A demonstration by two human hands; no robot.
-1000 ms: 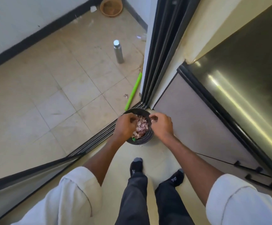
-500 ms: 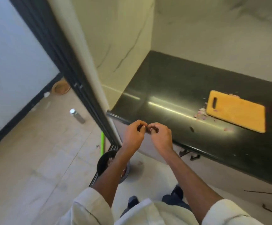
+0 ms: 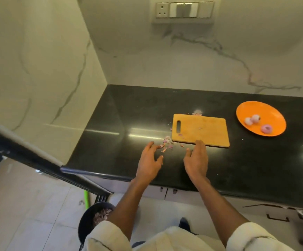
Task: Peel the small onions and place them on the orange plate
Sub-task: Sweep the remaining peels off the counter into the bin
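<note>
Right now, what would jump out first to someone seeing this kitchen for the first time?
The orange plate at the right of the black counter, holding three peeled onions. Then the wooden cutting board mid-counter, with both open hands, left hand and right hand, reaching toward pink peel scraps at its near left corner.

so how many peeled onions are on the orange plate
3 onions on the orange plate: two pale ones touching near its left side, one pinker toward the near rim. None seems hidden.

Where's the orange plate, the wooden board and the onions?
orange plate (image 3: 270, 109): head view, bare far part of the plate.
wooden board (image 3: 203, 129): head view, middle of its top.
onions (image 3: 252, 120): head view, the pale pair on the plate.
</note>
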